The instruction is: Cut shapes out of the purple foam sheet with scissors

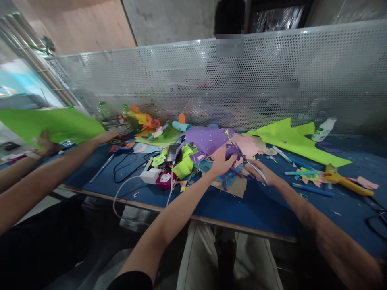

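In front of me, my left hand (222, 162) is closed on a small purple piece of craft foam (232, 152). My right hand (262, 171) grips a pair of scissors (255, 167), whose blades point up and left beside the purple piece. Behind my hands lies a larger purple foam sheet (205, 139), curved over other scraps. Pink foam (249, 145) is spread just beyond the scissors. Under my wrists are blue and purple offcuts and a brown piece of card (234, 188). Whether the blades touch the foam, I cannot tell.
A yellow glue gun (350, 181), glue sticks (313, 190), a white bottle (324, 129) and a lime-green sheet (299, 139) lie to the right. Left are a magenta power socket (165, 179) and cables. A co-worker's hands hold a green sheet (60, 125). A perforated metal screen (169, 80) stands behind.
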Demonstrator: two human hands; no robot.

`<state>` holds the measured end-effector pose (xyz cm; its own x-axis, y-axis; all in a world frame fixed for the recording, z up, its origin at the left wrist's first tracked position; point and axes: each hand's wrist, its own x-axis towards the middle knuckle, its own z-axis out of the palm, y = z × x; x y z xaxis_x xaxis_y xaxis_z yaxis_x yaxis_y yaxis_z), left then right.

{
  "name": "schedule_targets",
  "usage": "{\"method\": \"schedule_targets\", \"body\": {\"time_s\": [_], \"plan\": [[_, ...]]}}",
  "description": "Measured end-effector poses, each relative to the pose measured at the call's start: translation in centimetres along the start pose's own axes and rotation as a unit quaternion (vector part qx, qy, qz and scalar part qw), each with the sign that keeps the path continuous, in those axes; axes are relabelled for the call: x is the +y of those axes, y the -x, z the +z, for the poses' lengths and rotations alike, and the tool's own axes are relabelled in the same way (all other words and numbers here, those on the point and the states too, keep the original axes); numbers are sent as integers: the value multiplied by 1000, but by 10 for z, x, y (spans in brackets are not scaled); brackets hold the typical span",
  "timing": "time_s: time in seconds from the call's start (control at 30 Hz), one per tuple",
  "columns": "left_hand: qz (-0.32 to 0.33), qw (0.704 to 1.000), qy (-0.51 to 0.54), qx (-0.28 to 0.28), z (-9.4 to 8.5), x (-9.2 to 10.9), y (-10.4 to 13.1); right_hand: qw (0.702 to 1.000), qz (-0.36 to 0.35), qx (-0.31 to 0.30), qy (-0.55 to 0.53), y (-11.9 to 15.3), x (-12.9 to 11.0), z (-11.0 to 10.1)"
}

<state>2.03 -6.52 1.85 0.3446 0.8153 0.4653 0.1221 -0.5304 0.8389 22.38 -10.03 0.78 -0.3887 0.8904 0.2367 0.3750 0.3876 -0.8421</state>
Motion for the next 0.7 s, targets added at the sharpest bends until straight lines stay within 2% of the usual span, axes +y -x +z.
{"method": "schedule_targets", "body": {"time_s": [0.23, 0.33, 0.43, 0.53, 0.6, 0.63, 0.7], "plan": [[-18, 997, 69, -15, 2, -8, -3, 1000, 14, 11, 3, 0, 14, 5], [-27, 996, 88, -20, 1, -10, -4, 997, 60, 34, 29, -2, 14, 6], [-22, 997, 63, -23, 0, -12, -6, 987, 124, 95, 37, -8, 14, 5], [2, 1000, -6, -17, -2, -15, -8, 969, 120, 193, 101, -13, 20, -10], [34, 997, -65, -13, -4, -19, -10, 939, 95, 246, 220, -14, 28, -28], [56, 994, -97, -15, -5, -21, -11, 921, 99, 256, 277, -14, 34, -39], [102, 981, -164, -24, -6, -28, -14, 898, 140, 231, 346, -11, 45, -59]]}}
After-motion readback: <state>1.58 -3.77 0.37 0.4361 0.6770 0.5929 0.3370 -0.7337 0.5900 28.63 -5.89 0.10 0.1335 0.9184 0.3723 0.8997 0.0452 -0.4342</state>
